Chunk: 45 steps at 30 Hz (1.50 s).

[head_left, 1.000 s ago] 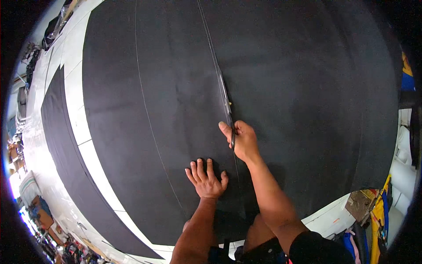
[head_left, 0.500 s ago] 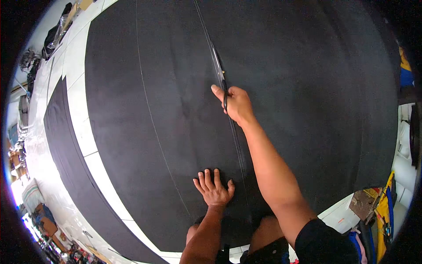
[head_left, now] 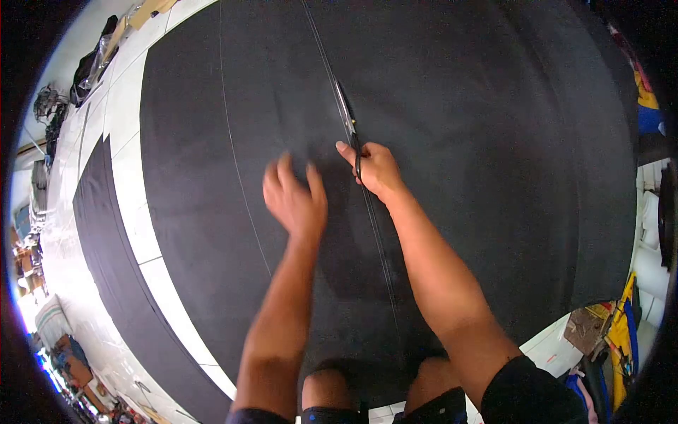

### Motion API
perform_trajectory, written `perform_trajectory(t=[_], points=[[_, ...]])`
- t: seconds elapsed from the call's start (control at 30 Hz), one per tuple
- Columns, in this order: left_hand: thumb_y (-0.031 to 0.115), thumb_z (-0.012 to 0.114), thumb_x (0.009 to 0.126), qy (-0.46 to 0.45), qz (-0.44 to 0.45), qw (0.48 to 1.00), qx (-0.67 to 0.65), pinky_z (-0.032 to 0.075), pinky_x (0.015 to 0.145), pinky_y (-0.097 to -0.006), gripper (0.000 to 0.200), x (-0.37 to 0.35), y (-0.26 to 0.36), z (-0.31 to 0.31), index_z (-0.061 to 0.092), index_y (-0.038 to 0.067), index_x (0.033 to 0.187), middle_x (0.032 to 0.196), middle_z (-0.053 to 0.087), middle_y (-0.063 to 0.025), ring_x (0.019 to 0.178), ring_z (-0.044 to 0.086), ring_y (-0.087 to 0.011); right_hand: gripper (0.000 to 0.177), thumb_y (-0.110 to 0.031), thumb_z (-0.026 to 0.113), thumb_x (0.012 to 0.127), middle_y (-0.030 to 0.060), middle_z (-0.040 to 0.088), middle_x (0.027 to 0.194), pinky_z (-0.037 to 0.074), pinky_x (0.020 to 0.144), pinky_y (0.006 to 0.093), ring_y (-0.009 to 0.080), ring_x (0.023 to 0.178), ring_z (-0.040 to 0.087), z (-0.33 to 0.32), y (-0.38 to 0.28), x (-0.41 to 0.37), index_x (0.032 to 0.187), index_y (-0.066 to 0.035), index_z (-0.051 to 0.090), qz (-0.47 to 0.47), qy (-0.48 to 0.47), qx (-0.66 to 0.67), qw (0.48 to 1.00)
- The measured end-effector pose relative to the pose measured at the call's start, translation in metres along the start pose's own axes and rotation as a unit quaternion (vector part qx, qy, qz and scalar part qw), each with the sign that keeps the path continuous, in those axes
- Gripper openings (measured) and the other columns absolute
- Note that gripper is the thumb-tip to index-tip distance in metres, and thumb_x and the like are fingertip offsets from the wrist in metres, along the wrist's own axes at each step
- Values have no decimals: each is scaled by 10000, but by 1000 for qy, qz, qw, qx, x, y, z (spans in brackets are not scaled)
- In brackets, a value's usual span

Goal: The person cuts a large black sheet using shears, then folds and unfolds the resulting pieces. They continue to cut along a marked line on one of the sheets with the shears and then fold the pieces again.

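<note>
A large sheet of black fabric [head_left: 480, 141] is spread over the tiled floor, with thin pale lines running along it. My right hand [head_left: 374, 168] grips the black handles of a pair of scissors [head_left: 345, 107], whose metal blades point away from me along the middle line. To the left of it, my left hand [head_left: 295, 199] holds nothing and has its fingers apart over the fabric, slightly blurred.
A narrow black fabric strip [head_left: 116, 240] lies on the white tiles [head_left: 145, 237] at the left. Assorted items line the far left edge. Yellow and blue material [head_left: 621, 332] and a brown piece [head_left: 585, 331] are at the lower right. My knees are at the bottom.
My left hand has lifted from the fabric near my knees and moved forward and left. The scissors and my right hand have shifted slightly left in view.
</note>
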<state>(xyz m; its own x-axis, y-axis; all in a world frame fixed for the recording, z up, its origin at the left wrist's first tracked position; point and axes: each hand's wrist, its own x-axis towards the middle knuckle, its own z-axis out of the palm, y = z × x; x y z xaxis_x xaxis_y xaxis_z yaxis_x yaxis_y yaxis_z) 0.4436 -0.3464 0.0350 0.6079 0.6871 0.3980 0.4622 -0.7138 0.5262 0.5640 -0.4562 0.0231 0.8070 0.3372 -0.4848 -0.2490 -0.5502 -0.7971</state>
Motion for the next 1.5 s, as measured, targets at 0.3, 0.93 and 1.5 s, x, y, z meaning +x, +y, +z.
perform_trajectory(t=[0.3,0.93,1.5], points=[[454,476,927,-133,3,974,182,137,1190,-542,633,87,-18,79,396,176,1489,1554,291,-201,1454,226,-399,523,-507,746,840,15,527,574,391,443,274,99,474,499,1,0,2,646,-91,495,-25,11,13,1000],[416,562,869,-180,-32,967,176,142,1184,-562,651,93,-9,76,444,176,1462,1543,309,-203,1448,236,-408,587,-568,719,829,71,529,579,416,487,332,167,507,511,11,-73,123,630,-61,501,-18,36,-13,999],[398,552,887,-232,-50,956,171,102,1180,-581,660,102,-8,71,410,151,1482,1562,254,-224,1460,183,-431,664,-647,678,805,180,594,630,456,604,448,309,603,587,16,-148,236,635,-9,605,-34,29,-22,999]])
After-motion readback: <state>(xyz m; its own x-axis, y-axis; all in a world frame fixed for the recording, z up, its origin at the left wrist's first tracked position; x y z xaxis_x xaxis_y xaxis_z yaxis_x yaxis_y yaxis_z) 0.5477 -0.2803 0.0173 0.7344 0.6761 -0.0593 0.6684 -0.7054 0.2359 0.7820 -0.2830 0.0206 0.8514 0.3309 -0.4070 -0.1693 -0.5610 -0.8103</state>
